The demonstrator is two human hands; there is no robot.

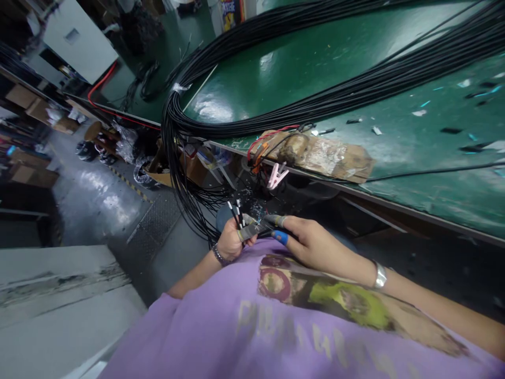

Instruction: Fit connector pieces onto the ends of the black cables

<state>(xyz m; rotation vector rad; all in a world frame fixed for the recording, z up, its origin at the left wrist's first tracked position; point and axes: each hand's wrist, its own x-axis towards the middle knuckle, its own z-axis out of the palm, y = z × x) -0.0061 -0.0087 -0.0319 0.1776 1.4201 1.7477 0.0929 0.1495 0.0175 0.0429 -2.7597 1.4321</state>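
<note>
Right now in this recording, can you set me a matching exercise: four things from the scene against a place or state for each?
Things:
1. thick bundle of black cables
2. pink plastic clip
3. blue-handled metal pliers
4. short black wire ends with white tips

Places or states:
A. gripped in the right hand
B. pinched in the left hand
C. hanging at the green workbench edge
D. draped across the bench top and down over its end

Pairs: 1-D, 2-C, 3-A, 4-B
</note>
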